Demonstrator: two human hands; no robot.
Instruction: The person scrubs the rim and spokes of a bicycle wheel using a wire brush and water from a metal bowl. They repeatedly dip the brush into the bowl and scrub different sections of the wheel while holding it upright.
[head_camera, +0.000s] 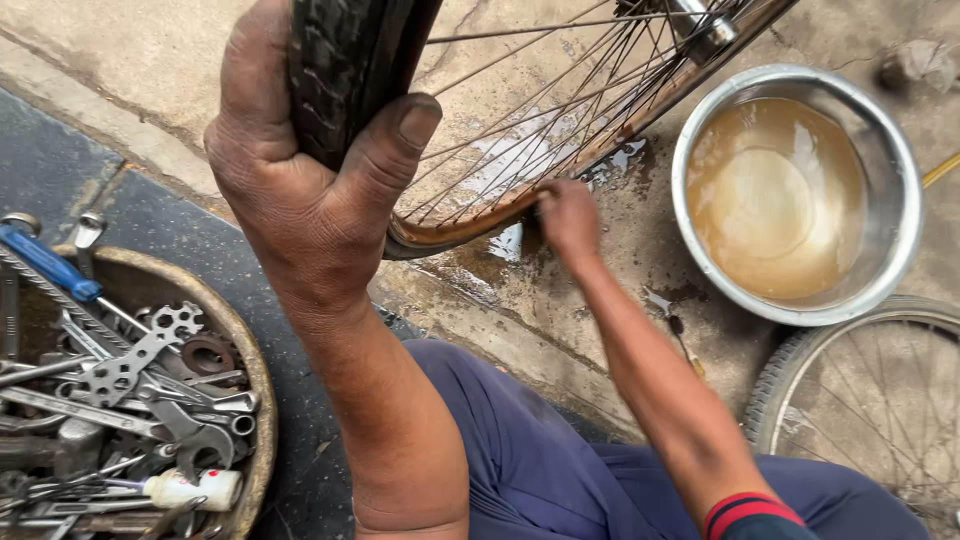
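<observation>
My left hand (300, 190) is wrapped around the black tyre (345, 70) of a bicycle wheel, thumb pressed against the tread, holding the wheel upright. The wheel's rusty brown rim (600, 140) and thin spokes (540, 90) run to the upper right, with the hub (700, 25) at the top edge. My right hand (568, 220) is closed at the lower part of the rim, fingers pressing on it where it meets the wet concrete; what lies under the fingers is hidden.
A steel basin (890, 130) of murky brown water stands at the right. A second bicycle wheel (800, 370) lies at the lower right. A round tray (255, 370) at the lower left holds several spanners, a blue-handled tool (45, 262) and a small white tube (195, 488). My blue trousers (530, 460) fill the bottom.
</observation>
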